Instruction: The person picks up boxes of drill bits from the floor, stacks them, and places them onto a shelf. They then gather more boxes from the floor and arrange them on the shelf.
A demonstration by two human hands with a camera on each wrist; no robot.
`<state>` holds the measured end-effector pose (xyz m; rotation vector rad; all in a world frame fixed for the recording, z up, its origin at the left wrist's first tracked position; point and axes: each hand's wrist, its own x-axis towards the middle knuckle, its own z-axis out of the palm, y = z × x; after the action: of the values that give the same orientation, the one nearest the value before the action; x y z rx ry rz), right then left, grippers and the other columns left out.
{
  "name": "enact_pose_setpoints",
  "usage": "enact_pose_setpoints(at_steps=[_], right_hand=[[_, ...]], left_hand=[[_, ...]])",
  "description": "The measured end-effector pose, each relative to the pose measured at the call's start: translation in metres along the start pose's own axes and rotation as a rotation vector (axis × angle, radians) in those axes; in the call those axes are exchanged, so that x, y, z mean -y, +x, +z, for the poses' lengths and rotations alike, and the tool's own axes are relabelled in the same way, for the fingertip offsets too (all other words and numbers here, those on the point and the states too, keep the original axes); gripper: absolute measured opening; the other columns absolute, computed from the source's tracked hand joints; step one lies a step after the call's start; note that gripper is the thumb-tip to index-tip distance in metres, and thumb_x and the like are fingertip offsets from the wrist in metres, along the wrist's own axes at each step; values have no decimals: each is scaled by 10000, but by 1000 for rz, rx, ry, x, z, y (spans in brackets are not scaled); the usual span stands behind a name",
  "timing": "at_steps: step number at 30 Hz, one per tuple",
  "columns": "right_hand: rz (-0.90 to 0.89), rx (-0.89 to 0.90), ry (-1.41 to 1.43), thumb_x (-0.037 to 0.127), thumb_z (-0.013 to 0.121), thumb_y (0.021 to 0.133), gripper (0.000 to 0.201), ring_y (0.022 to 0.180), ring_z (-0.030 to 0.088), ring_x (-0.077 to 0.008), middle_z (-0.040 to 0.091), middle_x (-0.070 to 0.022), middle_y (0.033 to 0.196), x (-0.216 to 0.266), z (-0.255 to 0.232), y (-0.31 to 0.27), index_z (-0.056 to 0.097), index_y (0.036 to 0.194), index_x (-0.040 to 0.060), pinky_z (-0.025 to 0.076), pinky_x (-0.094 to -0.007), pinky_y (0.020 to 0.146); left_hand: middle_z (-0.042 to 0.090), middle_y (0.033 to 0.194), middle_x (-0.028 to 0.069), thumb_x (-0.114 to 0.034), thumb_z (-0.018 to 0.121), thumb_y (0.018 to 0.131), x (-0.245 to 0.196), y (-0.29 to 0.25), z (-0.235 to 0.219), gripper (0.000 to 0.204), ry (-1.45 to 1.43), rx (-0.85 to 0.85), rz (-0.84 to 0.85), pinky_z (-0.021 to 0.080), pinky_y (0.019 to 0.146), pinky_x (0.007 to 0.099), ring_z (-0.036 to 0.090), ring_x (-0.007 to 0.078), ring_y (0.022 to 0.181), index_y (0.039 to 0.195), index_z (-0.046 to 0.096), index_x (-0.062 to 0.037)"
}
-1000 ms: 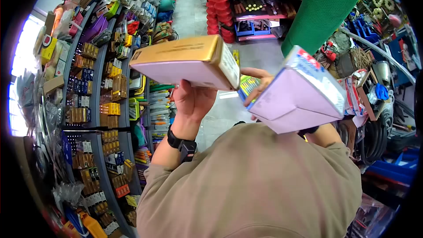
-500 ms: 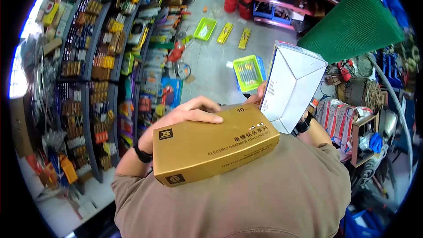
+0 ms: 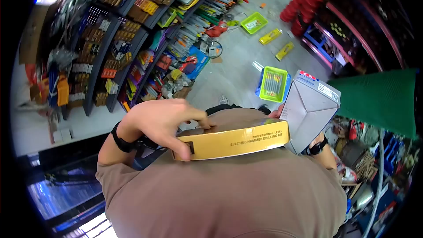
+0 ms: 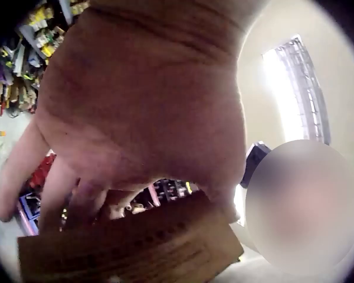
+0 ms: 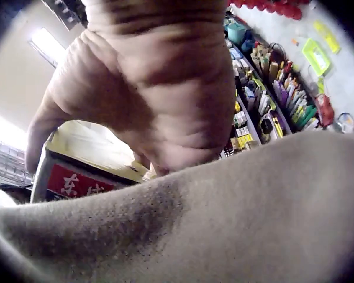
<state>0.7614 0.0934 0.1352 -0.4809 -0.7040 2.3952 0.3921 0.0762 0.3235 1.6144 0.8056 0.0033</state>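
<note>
A gold cardboard box (image 3: pixel 240 141) printed "Electric Hammer Drilling Bit" sits close against the person's chest, its narrow side turned up to the head camera. My left hand (image 3: pixel 165 121) grips its left end, thumb on the narrow side and fingers over the far part. In the left wrist view the palm (image 4: pixel 141 100) spreads above the same box (image 4: pixel 130 253). My right hand (image 3: pixel 317 142), mostly hidden, holds a white box (image 3: pixel 310 105) with red and blue print, beside the gold one. In the right wrist view a box with a red label (image 5: pixel 76 181) shows under the hand (image 5: pixel 147 88).
Shelves of packed goods (image 3: pixel 128 39) line the left. On the floor ahead are a green tray of pencil-like items (image 3: pixel 272 84), another green tray (image 3: pixel 254 23) and yellow packages (image 3: pixel 270 36). A green mesh roll (image 3: pixel 379 101) stands at right, near red cones (image 3: pixel 304 4).
The gold box has gone from held up, to broad face up, to narrow side up. My left hand has shifted to its left end. The white box stays in my right hand; the head view has turned.
</note>
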Motion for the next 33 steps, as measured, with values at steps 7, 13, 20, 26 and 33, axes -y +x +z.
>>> enact_pose_setpoints(at_steps=[7,13,20,26,33], right_hand=[[2,34,-148,462,979,472,1262,1289,544,-375,498,-246,1411,-1,47,62,366,1488,35,434,-496,1087],[-180,-61,-361,404,958,543,1123,1228,591,-307,576,-185,1356,-31,93,142,422,1455,30,452,-448,1071],[-248,78,-632,253,960,592,1012,1294,526,-227,567,-106,1385,-51,142,227,461,1450,54,420,-385,1075],[-131,275,-930,207,920,544,1179,1333,436,-180,447,-98,1458,-52,196,280,312,1532,-5,332,-344,1121],[-140,659,-945,302,908,539,1165,1419,312,-311,351,-190,1530,-76,198,335,358,1522,2,240,-411,1174]], left_hand=[[705,898,192,-350,839,699,39,-38,-27,640,216,135,-297,537,648,393,686,354,750,1169,586,4],[652,1103,113,-165,760,616,202,-98,-71,807,-87,-101,98,499,835,330,602,170,965,1346,501,61],[666,1196,65,55,606,586,299,-149,-76,704,-606,-510,209,458,969,294,604,139,1109,1290,572,58],[693,1175,132,-29,642,641,382,-148,-61,648,-218,-967,453,497,972,392,655,254,1079,1283,598,52],[679,1198,212,-199,736,729,367,-177,-53,608,-450,-953,477,514,955,412,668,313,1079,1280,596,13]])
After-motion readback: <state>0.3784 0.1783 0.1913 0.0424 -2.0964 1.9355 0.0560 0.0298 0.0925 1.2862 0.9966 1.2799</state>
